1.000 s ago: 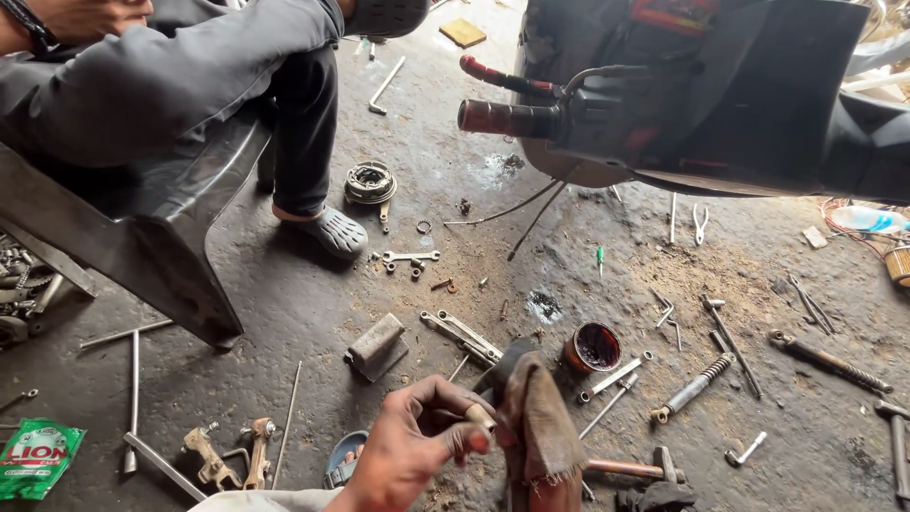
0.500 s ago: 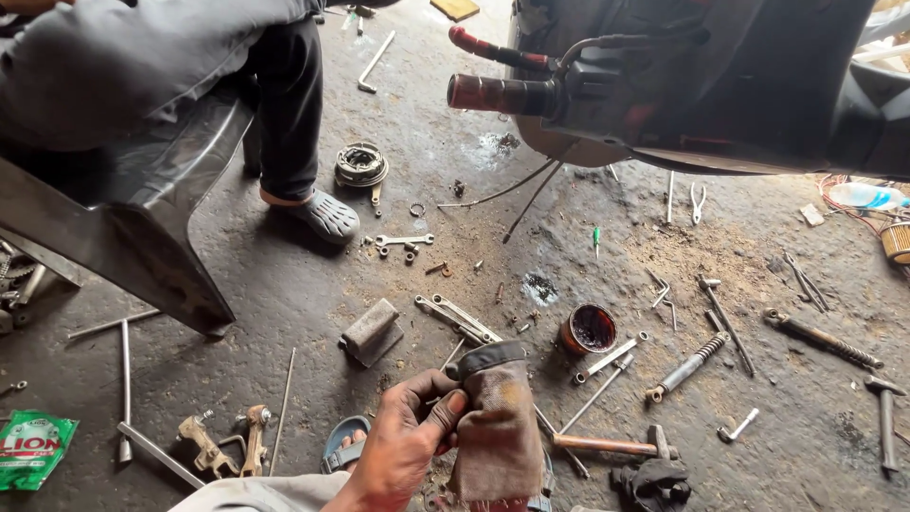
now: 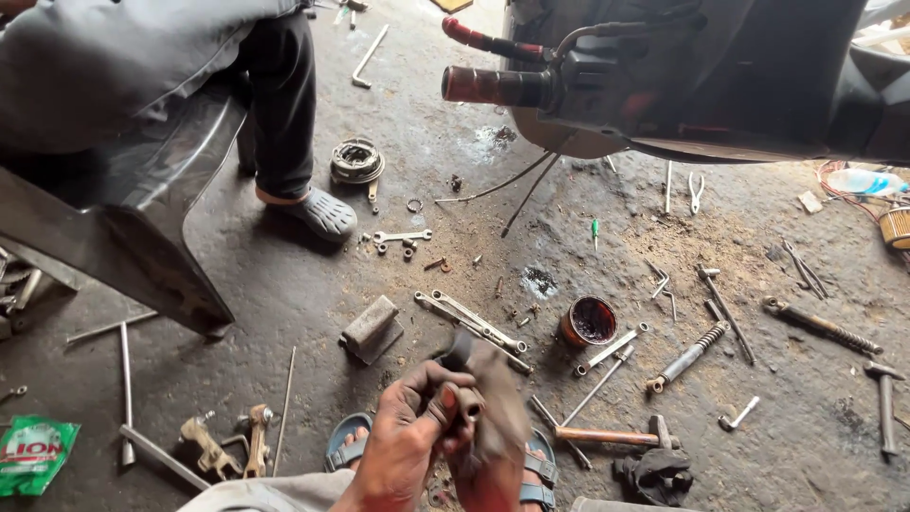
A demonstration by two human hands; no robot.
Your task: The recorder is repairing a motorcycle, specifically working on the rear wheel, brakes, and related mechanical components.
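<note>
Small round tin [image 3: 589, 320] on the floor has dark reddish grease in it, sitting just beside the long wrenches [image 3: 471, 321]. Bare gritty concrete floor [image 3: 284, 275] opens left of them. Low in the view, left hand [image 3: 403, 446] pinches a small metal tube part [image 3: 468, 406], fingers tight. Right hand [image 3: 488, 469] is wrapped in a grimy cloth [image 3: 498, 403] touching that part; can't tell its grip.
</note>
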